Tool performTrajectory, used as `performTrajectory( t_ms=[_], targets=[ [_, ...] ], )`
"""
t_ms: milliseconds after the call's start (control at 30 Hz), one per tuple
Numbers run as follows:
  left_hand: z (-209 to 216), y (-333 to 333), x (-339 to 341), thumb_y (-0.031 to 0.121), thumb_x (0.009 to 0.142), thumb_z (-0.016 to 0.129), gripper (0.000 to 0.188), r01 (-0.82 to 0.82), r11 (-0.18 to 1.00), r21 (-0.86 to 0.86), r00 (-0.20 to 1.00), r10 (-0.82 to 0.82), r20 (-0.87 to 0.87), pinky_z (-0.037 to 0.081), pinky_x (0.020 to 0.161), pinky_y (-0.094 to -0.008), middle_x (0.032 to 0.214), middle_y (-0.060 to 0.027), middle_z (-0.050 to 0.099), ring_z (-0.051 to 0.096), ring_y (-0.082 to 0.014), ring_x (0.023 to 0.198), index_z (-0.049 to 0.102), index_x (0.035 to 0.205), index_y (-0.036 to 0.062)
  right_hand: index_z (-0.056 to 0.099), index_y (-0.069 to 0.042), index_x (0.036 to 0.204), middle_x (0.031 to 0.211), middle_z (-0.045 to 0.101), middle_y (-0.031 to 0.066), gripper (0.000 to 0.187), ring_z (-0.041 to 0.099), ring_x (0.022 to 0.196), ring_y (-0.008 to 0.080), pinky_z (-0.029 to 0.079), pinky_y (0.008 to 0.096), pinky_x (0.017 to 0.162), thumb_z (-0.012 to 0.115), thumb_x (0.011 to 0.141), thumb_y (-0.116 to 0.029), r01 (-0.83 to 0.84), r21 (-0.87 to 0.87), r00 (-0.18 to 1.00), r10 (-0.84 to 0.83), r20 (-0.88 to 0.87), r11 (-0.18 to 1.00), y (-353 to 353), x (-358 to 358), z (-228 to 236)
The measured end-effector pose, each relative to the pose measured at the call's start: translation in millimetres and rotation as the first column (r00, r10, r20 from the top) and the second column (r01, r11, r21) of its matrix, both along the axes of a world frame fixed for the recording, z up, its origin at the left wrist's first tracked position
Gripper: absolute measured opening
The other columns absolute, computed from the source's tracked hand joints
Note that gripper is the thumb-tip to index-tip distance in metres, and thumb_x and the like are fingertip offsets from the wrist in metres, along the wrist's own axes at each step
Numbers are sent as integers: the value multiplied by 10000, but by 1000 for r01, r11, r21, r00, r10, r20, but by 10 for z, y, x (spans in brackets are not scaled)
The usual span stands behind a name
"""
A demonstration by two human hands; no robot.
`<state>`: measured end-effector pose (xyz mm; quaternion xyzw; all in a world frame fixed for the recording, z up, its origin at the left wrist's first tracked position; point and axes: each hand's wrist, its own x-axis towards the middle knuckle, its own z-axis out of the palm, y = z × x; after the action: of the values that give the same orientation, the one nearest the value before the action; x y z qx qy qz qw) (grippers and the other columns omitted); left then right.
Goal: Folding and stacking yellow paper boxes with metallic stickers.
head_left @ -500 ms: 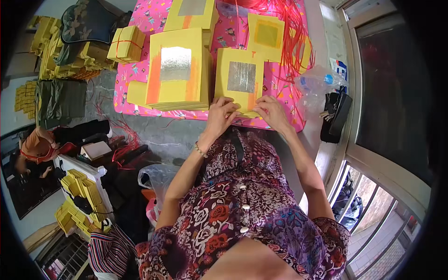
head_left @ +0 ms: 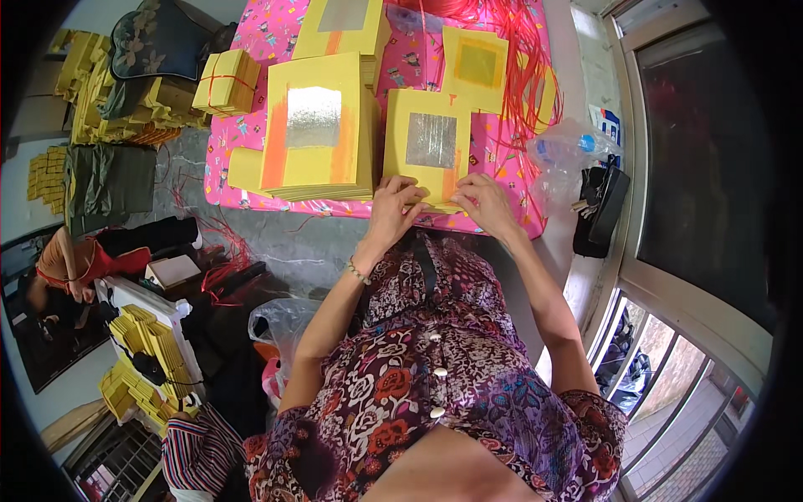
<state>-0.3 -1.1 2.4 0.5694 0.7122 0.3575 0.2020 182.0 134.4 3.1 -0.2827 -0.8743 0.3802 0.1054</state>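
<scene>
In the head view, the yellow paper pile (head_left: 431, 142) with the silver patch sits at the near side of the pink-covered table (head_left: 242, 130). Left hand (head_left: 395, 205) has its fingertips pinched on the near edge, right hand (head_left: 485, 203) likewise by the near right corner. Looks partway along to me — one bundle (head_left: 226, 81) is already tied with red string, while the taller stack (head_left: 314, 125) beside the pile shows no tie. Loose red strands (head_left: 535, 75) hang about. Grey floor (head_left: 288, 243), co-worker (head_left: 63, 261) lower left, dark glass panel (head_left: 711, 167) right.
</scene>
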Motion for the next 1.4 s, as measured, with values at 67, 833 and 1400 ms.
performTrajectory(
  t_ms=[67,833,1400],
  targets=[
    [-8,5,-5,138,731,725,209,3,1000,8,1000,-3,1,438,841,-411,1009,-133,594,525,-322,986,677,921,64,647,-16,803,866,593,89,181,561,855,291,460,389,755,648,813,-197,0,18,1000,0,-11,1000,1,-3,9],
    [346,122,175,-87,766,558,242,-332,837,436,942,266,206,463,725,-332,904,-121,592,586,-281,829,577,983,20,369,31,1332,1371,392,153,433,397,1256,245,325,350,1037,386,1003,-249,376,-365,686,-521,-508,852,490,-479,178],
    [-110,-36,119,30,899,545,82,-325,858,398,928,209,308,436,766,-277,948,-92,572,549,-174,871,541,979,10,549,11,989,899,604,108,532,570,881,190,434,314,857,197,1015,-388,330,-512,553,-602,-576,793,620,-594,-137]
  ],
)
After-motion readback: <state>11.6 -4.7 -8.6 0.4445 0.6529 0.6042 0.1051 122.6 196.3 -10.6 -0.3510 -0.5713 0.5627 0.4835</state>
